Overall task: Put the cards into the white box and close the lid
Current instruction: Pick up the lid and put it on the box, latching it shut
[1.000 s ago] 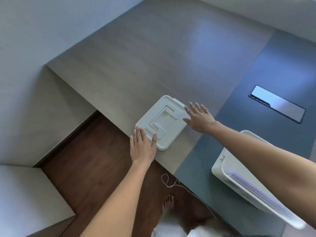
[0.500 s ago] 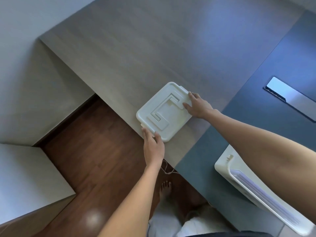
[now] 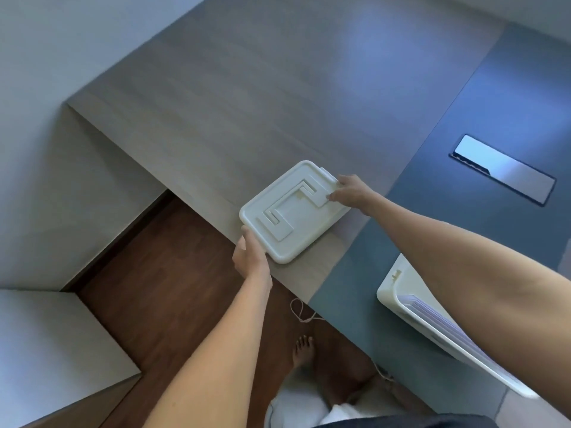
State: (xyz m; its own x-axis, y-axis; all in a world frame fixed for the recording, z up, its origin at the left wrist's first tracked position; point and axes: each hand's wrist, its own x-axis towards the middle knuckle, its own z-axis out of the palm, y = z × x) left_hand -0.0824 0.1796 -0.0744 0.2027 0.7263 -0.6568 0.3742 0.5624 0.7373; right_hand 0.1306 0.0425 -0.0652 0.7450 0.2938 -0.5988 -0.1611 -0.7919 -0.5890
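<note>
A white plastic lid (image 3: 292, 213) with a raised handle pattern lies at the near edge of the wooden table (image 3: 247, 103). My left hand (image 3: 251, 257) grips its near-left corner from below the table edge. My right hand (image 3: 350, 193) holds its far-right edge, thumb on top. At the right, the white box (image 3: 392, 291) stands open on the blue mat, partly hidden by my right forearm. A stack of pale cards (image 3: 432, 319) lies inside it.
A blue mat (image 3: 463, 143) covers the table's right part, with a shiny rectangular cable slot (image 3: 502, 169) set in it. Below the table edge are dark wood floor, a white cord (image 3: 301, 312) and my bare foot (image 3: 304, 350). A white cabinet top (image 3: 46, 341) is at lower left.
Both hands went from lying flat beside the lid to closing on its opposite edges. The lid now sits slightly over the table edge, tilted in my grip.
</note>
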